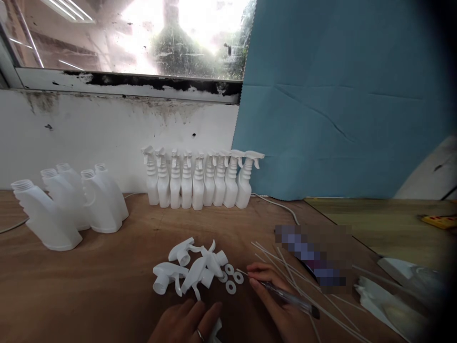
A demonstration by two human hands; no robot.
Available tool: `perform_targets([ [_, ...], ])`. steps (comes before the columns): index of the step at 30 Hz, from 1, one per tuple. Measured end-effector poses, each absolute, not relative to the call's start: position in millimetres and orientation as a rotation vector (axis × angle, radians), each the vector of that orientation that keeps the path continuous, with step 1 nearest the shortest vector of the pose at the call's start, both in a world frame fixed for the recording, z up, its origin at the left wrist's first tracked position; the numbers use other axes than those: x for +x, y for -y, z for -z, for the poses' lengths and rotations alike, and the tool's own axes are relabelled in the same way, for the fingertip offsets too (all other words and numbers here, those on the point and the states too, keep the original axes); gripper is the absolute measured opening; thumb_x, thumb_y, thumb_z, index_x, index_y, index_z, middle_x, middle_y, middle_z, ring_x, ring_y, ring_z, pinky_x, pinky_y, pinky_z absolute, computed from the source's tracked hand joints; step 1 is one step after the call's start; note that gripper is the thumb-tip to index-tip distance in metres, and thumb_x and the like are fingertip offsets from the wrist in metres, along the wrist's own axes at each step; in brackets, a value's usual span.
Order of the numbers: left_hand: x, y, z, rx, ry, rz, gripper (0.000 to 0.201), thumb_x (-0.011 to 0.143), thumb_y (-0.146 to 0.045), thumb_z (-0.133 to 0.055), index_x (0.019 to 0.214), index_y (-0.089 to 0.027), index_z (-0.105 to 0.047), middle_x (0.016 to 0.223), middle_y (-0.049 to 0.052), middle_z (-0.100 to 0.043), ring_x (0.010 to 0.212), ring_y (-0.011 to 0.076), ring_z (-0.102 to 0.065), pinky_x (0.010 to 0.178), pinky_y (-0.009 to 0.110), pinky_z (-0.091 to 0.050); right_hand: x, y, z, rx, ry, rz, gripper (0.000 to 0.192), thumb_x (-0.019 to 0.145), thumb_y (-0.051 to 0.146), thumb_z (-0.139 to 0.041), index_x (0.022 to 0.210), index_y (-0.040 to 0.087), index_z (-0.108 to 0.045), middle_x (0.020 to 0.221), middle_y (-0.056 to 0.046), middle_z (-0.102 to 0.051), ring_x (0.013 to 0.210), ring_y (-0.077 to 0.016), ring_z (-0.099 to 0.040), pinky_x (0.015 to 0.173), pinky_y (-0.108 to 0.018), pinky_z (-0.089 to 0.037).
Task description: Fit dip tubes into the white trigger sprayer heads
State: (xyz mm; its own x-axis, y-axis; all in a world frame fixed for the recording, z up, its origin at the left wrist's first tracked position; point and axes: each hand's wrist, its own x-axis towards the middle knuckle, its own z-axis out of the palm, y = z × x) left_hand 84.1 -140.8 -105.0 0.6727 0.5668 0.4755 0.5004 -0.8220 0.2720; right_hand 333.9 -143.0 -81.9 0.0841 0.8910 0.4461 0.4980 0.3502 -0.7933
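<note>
In my right hand (pixel 273 297) is a slim screwdriver (pixel 289 299) with a clear handle and dark end cap. Its thin tip points left toward the flat white washers (pixel 231 287). My left hand (pixel 185 324), with a ring on one finger, is curled at the bottom edge around a white spray trigger head (pixel 215 331), mostly hidden by the fingers. Just beyond it lie several loose white trigger heads (pixel 196 274) in a heap, touching one another beside the washers. Thin white dip tubes (pixel 332 314) lie scattered to the right, partly under my right hand.
Open-necked white bottles (pixel 50 216) stand at the left. A row of spray bottles with trigger heads (pixel 198 186) lines the wall. A blurred-out dark object (pixel 310 259) lies at the right, near a clear plastic bag (pixel 392 305). A white cable (pixel 282 205) runs along the back.
</note>
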Motion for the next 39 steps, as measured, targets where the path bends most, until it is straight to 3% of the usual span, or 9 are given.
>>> perform_targets([
  [4, 83, 137, 93, 2.781, -0.844, -0.944, 0.053, 0.087, -0.035, -0.064, 0.137, -0.023, -0.052, 0.096, 0.014, -0.071, 0.079, 0.0290, -0.064, 0.067, 0.032, -0.045, 334, 141, 81, -1.324, 1.559, -0.459, 0.025, 0.088, 0.048, -0.061, 0.082, 0.027, -0.072, 0.089, -0.003, -0.070, 0.087, -0.0226, -0.068, 0.076, -0.024, -0.056],
  [9, 83, 137, 78, 2.974, -0.886, -1.029, 0.036, 0.087, -0.032, -0.061, 0.118, -0.014, -0.066, 0.095, 0.015, -0.071, 0.078, 0.0276, -0.064, 0.067, 0.033, -0.047, 331, 140, 83, -1.359, 1.558, -0.672, 0.025, 0.088, 0.048, -0.060, 0.082, 0.026, -0.071, 0.077, 0.001, -0.073, 0.075, -0.0201, -0.070, 0.067, -0.020, -0.055],
  [16, 50, 68, 42, 2.771, -1.155, -1.362, 0.021, 0.085, -0.018, -0.059, 0.105, -0.021, -0.062, 0.102, 0.005, -0.065, 0.094, 0.0196, -0.060, 0.085, 0.030, -0.048, 330, 138, 80, -1.163, 1.762, -0.765, 0.016, 0.092, 0.034, -0.057, 0.095, 0.027, -0.071, 0.093, -0.001, -0.071, 0.089, -0.0208, -0.068, 0.080, -0.026, -0.053],
  [19, 26, 11, 44, 2.465, -1.505, -1.584, 0.024, 0.089, -0.020, -0.053, 0.111, -0.013, -0.057, 0.118, 0.012, -0.053, 0.114, 0.0271, -0.051, 0.098, 0.041, -0.042, 327, 137, 81, -1.148, 1.816, -0.712, 0.017, 0.092, 0.032, -0.056, 0.091, 0.026, -0.072, 0.087, -0.002, -0.070, 0.086, -0.0218, -0.066, 0.078, -0.029, -0.053],
  [21, 12, -24, 56, 2.173, -1.709, -1.728, 0.033, 0.090, -0.023, -0.052, 0.120, -0.008, -0.050, 0.127, 0.016, -0.044, 0.124, 0.0310, -0.042, 0.099, 0.042, -0.042, 327, 137, 84, -1.178, 1.827, -0.678, 0.019, 0.092, 0.033, -0.055, 0.088, 0.025, -0.072, 0.083, -0.002, -0.068, 0.083, -0.0222, -0.065, 0.076, -0.031, -0.051],
  [23, 0, -54, 73, 1.878, -1.856, -1.790, 0.040, 0.092, -0.025, -0.053, 0.126, -0.008, -0.043, 0.130, 0.014, -0.042, 0.118, 0.0298, -0.046, 0.093, 0.041, -0.047, 328, 137, 88, -1.264, 1.762, -0.646, 0.022, 0.093, 0.036, -0.053, 0.084, 0.024, -0.070, 0.080, -0.002, -0.068, 0.081, -0.0225, -0.065, 0.075, -0.031, -0.050],
  [26, -11, -89, 95, 1.508, -2.022, -1.775, 0.045, 0.088, -0.027, -0.061, 0.128, -0.014, -0.045, 0.125, 0.013, -0.048, 0.109, 0.0263, -0.054, 0.089, 0.045, -0.049, 331, 137, 90, -1.414, 1.579, -0.622, 0.026, 0.091, 0.042, -0.052, 0.079, 0.024, -0.068, 0.078, -0.001, -0.070, 0.081, -0.0235, -0.066, 0.073, -0.029, -0.050],
  [32, -14, -126, 102, 1.417, -2.014, -1.704, 0.053, 0.087, -0.028, -0.065, 0.133, -0.015, -0.044, 0.135, 0.014, -0.047, 0.120, 0.0284, -0.050, 0.099, 0.049, -0.044, 335, 138, 89, -1.503, 1.467, -0.703, 0.030, 0.089, 0.050, -0.052, 0.087, 0.025, -0.068, 0.087, -0.001, -0.072, 0.088, -0.0248, -0.067, 0.073, -0.026, -0.051],
  [39, -12, -108, 93, 1.391, -2.055, -1.575, 0.033, 0.088, -0.029, -0.064, 0.116, -0.012, -0.058, 0.105, 0.008, -0.064, 0.096, 0.0210, -0.062, 0.088, 0.042, -0.050, 336, 139, 85, -1.539, 1.413, -0.764, 0.033, 0.086, 0.056, -0.054, 0.089, 0.026, -0.069, 0.093, -0.001, -0.073, 0.093, -0.0256, -0.066, 0.078, -0.026, -0.051],
])
